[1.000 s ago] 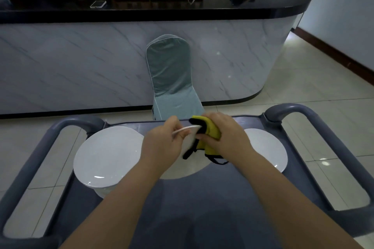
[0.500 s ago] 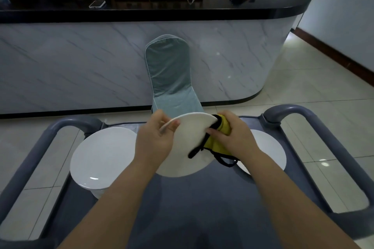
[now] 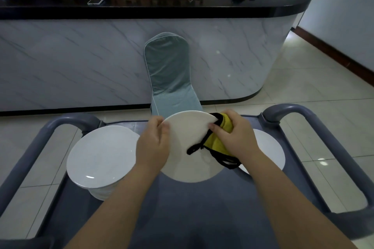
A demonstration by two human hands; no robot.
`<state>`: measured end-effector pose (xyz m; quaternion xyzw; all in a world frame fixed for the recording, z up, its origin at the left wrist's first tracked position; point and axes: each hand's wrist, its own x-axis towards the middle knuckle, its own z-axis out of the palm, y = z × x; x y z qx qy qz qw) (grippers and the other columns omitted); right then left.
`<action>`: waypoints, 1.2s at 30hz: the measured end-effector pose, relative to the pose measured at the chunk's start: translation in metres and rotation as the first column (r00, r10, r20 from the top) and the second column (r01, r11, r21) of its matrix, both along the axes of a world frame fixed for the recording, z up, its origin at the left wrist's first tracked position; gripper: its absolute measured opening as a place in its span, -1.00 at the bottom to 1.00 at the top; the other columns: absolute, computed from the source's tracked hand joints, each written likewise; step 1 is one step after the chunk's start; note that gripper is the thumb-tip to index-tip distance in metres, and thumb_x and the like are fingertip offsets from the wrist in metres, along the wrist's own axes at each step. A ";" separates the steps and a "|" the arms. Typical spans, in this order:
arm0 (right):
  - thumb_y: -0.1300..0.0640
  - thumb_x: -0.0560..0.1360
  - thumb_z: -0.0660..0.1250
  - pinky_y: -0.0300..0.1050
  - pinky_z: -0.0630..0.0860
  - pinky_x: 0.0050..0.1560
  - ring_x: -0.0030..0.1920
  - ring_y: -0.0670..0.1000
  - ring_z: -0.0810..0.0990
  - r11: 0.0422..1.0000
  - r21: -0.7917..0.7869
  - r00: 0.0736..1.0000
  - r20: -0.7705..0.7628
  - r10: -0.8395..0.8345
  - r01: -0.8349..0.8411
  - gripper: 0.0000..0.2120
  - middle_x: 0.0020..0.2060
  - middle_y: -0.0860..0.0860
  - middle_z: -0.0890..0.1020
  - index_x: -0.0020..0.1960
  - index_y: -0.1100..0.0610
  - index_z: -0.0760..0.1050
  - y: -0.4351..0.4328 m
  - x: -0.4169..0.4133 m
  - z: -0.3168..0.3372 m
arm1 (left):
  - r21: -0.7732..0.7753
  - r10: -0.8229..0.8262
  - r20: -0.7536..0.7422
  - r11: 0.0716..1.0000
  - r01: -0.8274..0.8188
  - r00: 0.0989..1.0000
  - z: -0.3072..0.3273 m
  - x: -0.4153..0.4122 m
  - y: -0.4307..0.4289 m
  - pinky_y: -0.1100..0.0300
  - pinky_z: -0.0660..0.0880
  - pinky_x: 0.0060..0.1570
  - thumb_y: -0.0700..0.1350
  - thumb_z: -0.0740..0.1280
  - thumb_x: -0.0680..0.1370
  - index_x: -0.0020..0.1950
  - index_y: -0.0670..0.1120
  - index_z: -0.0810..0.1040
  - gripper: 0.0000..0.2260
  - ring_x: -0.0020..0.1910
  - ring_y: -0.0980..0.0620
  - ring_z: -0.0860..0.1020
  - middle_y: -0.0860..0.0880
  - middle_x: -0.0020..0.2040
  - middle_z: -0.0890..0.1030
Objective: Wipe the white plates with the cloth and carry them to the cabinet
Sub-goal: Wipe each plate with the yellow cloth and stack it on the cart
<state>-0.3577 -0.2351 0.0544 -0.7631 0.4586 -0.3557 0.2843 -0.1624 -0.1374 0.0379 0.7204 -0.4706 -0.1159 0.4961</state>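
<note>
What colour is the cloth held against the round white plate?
The soft cloth is yellow with black trim; the head view shows it.

White plate [image 3: 188, 147]: round, tilted, raised. Yellow black-edged cloth [image 3: 217, 144] at its right rim. Plate stack [image 3: 101, 155] left; another plate [image 3: 270, 151] right.

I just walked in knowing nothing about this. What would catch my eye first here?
First, the white plate held tilted mid-frame over a grey cart: the left hand grips its left edge while the right hand presses a yellow cloth to its right edge. A stack of plates sits on the cart's left side, and a covered chair stands beyond, before a marbled counter.
</note>
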 end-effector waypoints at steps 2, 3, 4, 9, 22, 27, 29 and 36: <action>-0.08 0.45 0.42 -0.14 0.38 -0.25 -0.22 -0.07 0.48 0.986 -0.166 0.995 -0.103 0.013 -0.030 -0.80 -0.26 -0.11 0.55 -0.11 -0.01 0.46 0.004 0.007 0.005 | -0.048 -0.128 0.426 0.985 0.164 0.896 0.014 -0.003 -0.014 0.10 0.38 -0.08 0.00 0.19 0.61 0.11 -0.09 0.55 -0.77 -0.04 -0.08 0.53 -0.02 -0.02 0.62; -0.07 0.46 0.42 -0.11 0.39 -0.26 -0.24 -0.03 0.48 0.964 -0.259 0.986 -0.167 0.018 -0.062 -0.78 -0.26 -0.08 0.54 -0.10 0.05 0.48 0.005 0.012 0.009 | -0.061 -0.171 0.539 0.969 0.240 0.825 0.023 -0.008 -0.021 0.04 0.43 -0.11 -0.01 0.20 0.61 0.03 -0.16 0.59 -0.74 -0.11 -0.14 0.53 -0.08 -0.09 0.62; -0.07 0.46 0.42 -0.09 0.39 -0.27 -0.25 -0.01 0.48 0.942 -0.322 0.979 -0.201 0.026 -0.091 -0.76 -0.27 -0.06 0.55 -0.10 0.09 0.49 0.006 0.017 0.015 | -0.075 -0.190 0.594 0.954 0.289 0.782 0.032 -0.012 -0.027 0.01 0.47 -0.22 -0.02 0.21 0.59 -0.08 -0.18 0.59 -0.72 -0.21 -0.14 0.53 -0.10 -0.19 0.61; -0.13 0.42 0.45 -0.32 0.35 -0.32 -0.28 -0.09 0.43 0.939 -0.338 0.998 -0.044 0.048 -0.060 -0.72 -0.34 -0.12 0.49 -0.15 0.05 0.47 0.000 0.020 0.049 | -0.214 -0.081 0.613 0.941 0.264 0.786 0.064 -0.009 -0.043 0.11 0.43 -0.36 0.04 0.32 0.55 -0.19 -0.08 0.64 -0.75 -0.26 0.01 0.56 0.02 -0.28 0.62; -0.03 0.46 0.44 -0.05 0.45 -0.21 -0.24 -0.02 0.51 0.990 -0.133 0.996 -0.079 0.042 -0.052 -0.79 -0.30 -0.06 0.56 -0.12 0.07 0.49 0.003 -0.002 0.010 | -0.084 -0.145 0.510 0.972 0.217 0.848 0.020 -0.019 -0.028 0.12 0.41 -0.16 0.01 0.22 0.60 0.02 -0.11 0.60 -0.76 -0.13 -0.06 0.53 -0.01 -0.11 0.62; -0.14 0.44 0.43 -0.34 0.36 -0.28 -0.29 -0.13 0.45 0.928 -0.348 0.991 -0.050 0.121 -0.131 -0.77 -0.33 -0.15 0.49 -0.12 -0.01 0.48 -0.013 0.014 0.052 | -0.181 -0.083 0.595 0.955 0.234 0.799 0.068 -0.012 -0.045 0.15 0.37 -0.38 -0.01 0.38 0.54 -0.18 -0.09 0.59 -0.82 -0.28 0.00 0.51 0.03 -0.28 0.58; -0.15 0.42 0.42 -0.40 0.39 -0.21 -0.21 -0.20 0.51 0.951 -0.287 0.990 0.055 0.133 -0.112 -0.81 -0.27 -0.19 0.55 -0.07 -0.09 0.48 -0.019 0.014 0.056 | -0.240 -0.001 0.441 0.963 0.119 0.897 0.072 0.001 -0.044 0.17 0.41 -0.33 -0.04 0.39 0.52 -0.18 0.00 0.60 -0.90 -0.26 0.09 0.52 0.11 -0.28 0.59; 0.04 0.45 0.47 -0.15 0.45 -0.16 -0.17 -0.21 0.55 0.976 0.217 0.970 0.231 -0.079 0.028 -0.85 -0.22 -0.13 0.61 -0.08 0.01 0.51 -0.008 0.009 -0.011 | 0.033 0.230 -0.430 0.970 -0.239 0.873 0.008 0.000 -0.018 0.13 0.43 -0.24 -0.05 0.28 0.61 -0.15 -0.01 0.53 -0.85 -0.24 0.09 0.53 0.07 -0.26 0.58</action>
